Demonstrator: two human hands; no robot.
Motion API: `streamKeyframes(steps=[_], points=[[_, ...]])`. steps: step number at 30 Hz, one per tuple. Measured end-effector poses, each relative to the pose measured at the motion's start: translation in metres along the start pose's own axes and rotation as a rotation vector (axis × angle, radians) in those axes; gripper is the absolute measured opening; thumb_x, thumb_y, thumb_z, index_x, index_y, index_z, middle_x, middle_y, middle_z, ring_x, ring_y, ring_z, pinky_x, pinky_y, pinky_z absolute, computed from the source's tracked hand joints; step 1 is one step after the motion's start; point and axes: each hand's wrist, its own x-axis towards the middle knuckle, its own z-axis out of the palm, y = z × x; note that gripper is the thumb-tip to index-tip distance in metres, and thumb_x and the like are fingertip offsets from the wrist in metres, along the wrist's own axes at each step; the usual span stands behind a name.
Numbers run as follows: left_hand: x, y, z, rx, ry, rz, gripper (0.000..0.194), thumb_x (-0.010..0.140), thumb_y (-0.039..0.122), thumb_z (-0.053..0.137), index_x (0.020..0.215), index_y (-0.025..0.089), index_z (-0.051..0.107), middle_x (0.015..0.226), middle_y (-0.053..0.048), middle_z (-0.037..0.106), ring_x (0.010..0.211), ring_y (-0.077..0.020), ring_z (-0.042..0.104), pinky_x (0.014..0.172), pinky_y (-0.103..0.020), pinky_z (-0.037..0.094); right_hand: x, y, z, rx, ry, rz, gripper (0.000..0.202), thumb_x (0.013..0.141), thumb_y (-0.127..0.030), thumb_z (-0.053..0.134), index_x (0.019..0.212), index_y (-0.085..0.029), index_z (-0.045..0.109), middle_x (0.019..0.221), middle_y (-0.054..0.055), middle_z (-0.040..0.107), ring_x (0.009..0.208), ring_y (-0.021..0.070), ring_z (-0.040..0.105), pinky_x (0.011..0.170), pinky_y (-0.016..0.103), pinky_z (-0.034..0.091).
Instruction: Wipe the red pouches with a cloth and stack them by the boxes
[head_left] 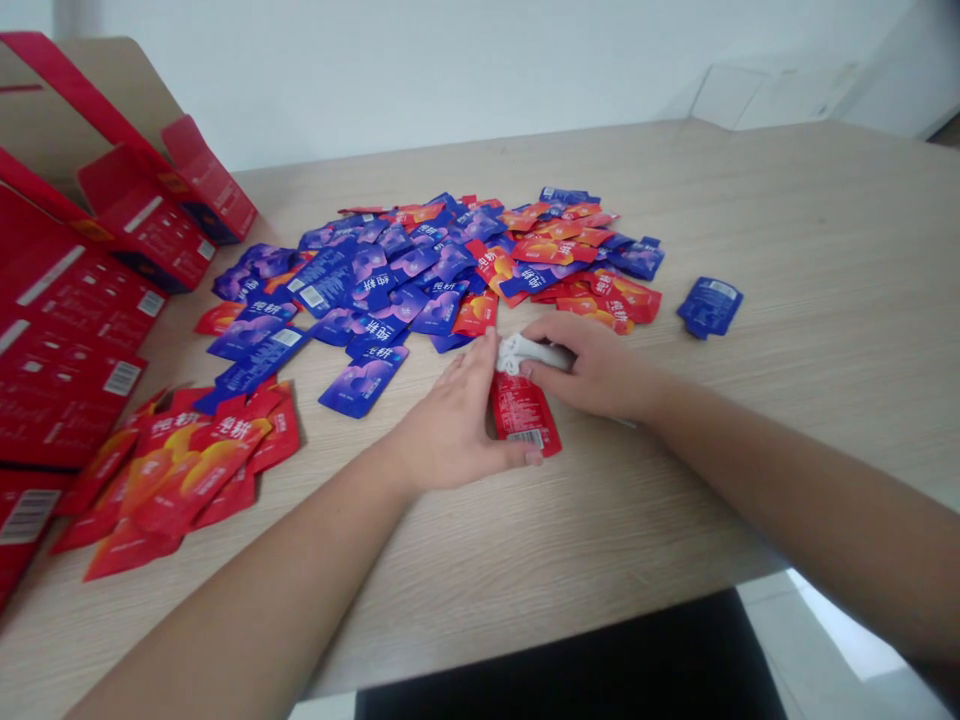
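Note:
A red sachet [523, 415] lies back side up on the table in front of me, its printed text and barcode showing. My left hand [457, 420] rests at the sachet's left, fingers stretched out and thumb spread across its lower edge. My right hand [592, 365] is closed on a folded white tissue [534, 352], which covers the sachet's top end. Beyond both hands spreads a mixed pile of blue sachets [405, 265] and red-orange sachets [555, 250].
A stack of red sachets [187, 460] lies at the left. Red cardboard boxes [67, 330] stand along the left edge, the back ones with flaps up. One blue sachet [711, 306] lies apart at the right. A white wall [450, 70] runs behind the wooden table [787, 250].

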Motion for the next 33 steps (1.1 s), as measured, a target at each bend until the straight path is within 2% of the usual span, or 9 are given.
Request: streamKeyframes(steps=[6, 9, 14, 18, 25, 27, 29, 31, 33], points=[[0.002, 0.001, 0.0, 0.01, -0.084, 0.023, 0.154, 0.066, 0.079, 0.091, 0.173, 0.015, 0.002, 0.178, -0.028, 0.018, 0.166, -0.0421, 0.022, 0.135, -0.064, 0.01, -0.008, -0.019, -0.02, 0.214, -0.521, -0.09, 0.02, 0.093, -0.024, 0.074, 0.112, -0.027, 0.077, 0.116, 0.002, 0.079, 0.105, 0.0228, 0.073, 0.096, 0.035, 0.056], [0.001, 0.006, -0.001, -0.001, -0.098, 0.001, 0.152, 0.066, 0.076, 0.092, 0.173, 0.014, 0.002, 0.178, -0.027, 0.019, 0.165, -0.0399, 0.026, 0.136, -0.063, 0.01, -0.01, -0.025, -0.021, 0.219, -0.621, -0.14, 0.015, 0.095, -0.024, 0.072, 0.107, -0.03, 0.078, 0.11, 0.0, 0.08, 0.105, 0.0234, 0.073, 0.099, 0.036, 0.055], [0.0, 0.01, -0.003, 0.003, -0.114, -0.031, 0.148, 0.073, 0.073, 0.089, 0.174, 0.014, -0.002, 0.178, -0.027, 0.021, 0.164, -0.0404, 0.029, 0.135, -0.064, 0.009, -0.009, -0.02, -0.008, 0.12, -0.466, -0.15, 0.019, 0.089, -0.021, 0.076, 0.107, -0.027, 0.078, 0.121, 0.006, 0.078, 0.116, 0.0293, 0.072, 0.105, 0.041, 0.054], [-0.001, 0.01, -0.002, 0.013, -0.108, -0.039, 0.142, 0.078, 0.072, 0.085, 0.174, 0.015, -0.002, 0.178, -0.025, 0.019, 0.165, -0.0403, 0.027, 0.135, -0.063, 0.011, -0.008, -0.012, 0.001, 0.055, -0.323, -0.126, 0.022, 0.09, -0.023, 0.074, 0.112, -0.025, 0.079, 0.125, 0.009, 0.076, 0.12, 0.0313, 0.07, 0.109, 0.045, 0.052], [-0.001, 0.009, -0.003, 0.037, -0.108, -0.061, 0.142, 0.079, 0.074, 0.082, 0.173, 0.009, -0.001, 0.179, -0.027, 0.013, 0.167, -0.0387, 0.018, 0.136, -0.057, 0.013, -0.006, -0.007, 0.008, -0.067, -0.242, -0.068, 0.028, 0.094, -0.028, 0.07, 0.121, -0.021, 0.077, 0.124, 0.011, 0.074, 0.117, 0.0294, 0.069, 0.106, 0.046, 0.054], [-0.001, 0.008, -0.006, 0.006, -0.097, -0.044, 0.13, 0.086, 0.076, 0.074, 0.173, 0.008, 0.004, 0.179, -0.026, 0.015, 0.167, -0.039, 0.019, 0.136, -0.059, 0.015, -0.006, -0.005, 0.008, -0.067, -0.225, -0.059, 0.029, 0.095, -0.029, 0.069, 0.122, -0.023, 0.076, 0.129, 0.011, 0.073, 0.121, 0.0297, 0.068, 0.108, 0.047, 0.053], [-0.002, 0.006, -0.009, -0.048, -0.062, -0.015, 0.106, 0.099, 0.069, 0.06, 0.173, 0.009, 0.011, 0.179, -0.024, 0.021, 0.165, -0.0376, 0.027, 0.135, -0.059, 0.02, -0.006, -0.003, 0.008, -0.082, -0.204, -0.032, 0.03, 0.095, -0.031, 0.069, 0.124, -0.024, 0.075, 0.131, 0.011, 0.073, 0.121, 0.0301, 0.068, 0.106, 0.046, 0.053], [-0.002, 0.004, -0.012, -0.098, -0.002, 0.004, 0.084, 0.107, 0.059, 0.051, 0.171, 0.013, 0.021, 0.176, -0.022, 0.033, 0.16, -0.0358, 0.039, 0.133, -0.058, 0.029, -0.005, 0.0, 0.007, -0.113, -0.193, 0.02, 0.03, 0.096, -0.032, 0.068, 0.125, -0.024, 0.073, 0.126, 0.01, 0.076, 0.114, 0.0299, 0.07, 0.1, 0.045, 0.055], [-0.001, 0.001, -0.011, -0.114, 0.049, 0.002, 0.074, 0.107, 0.054, 0.051, 0.168, 0.015, 0.032, 0.169, -0.02, 0.045, 0.154, -0.0355, 0.048, 0.128, -0.056, 0.038, -0.004, 0.0, 0.005, -0.133, -0.212, 0.07, 0.028, 0.097, -0.033, 0.067, 0.123, -0.025, 0.073, 0.117, 0.008, 0.078, 0.104, 0.0286, 0.072, 0.093, 0.042, 0.055]])
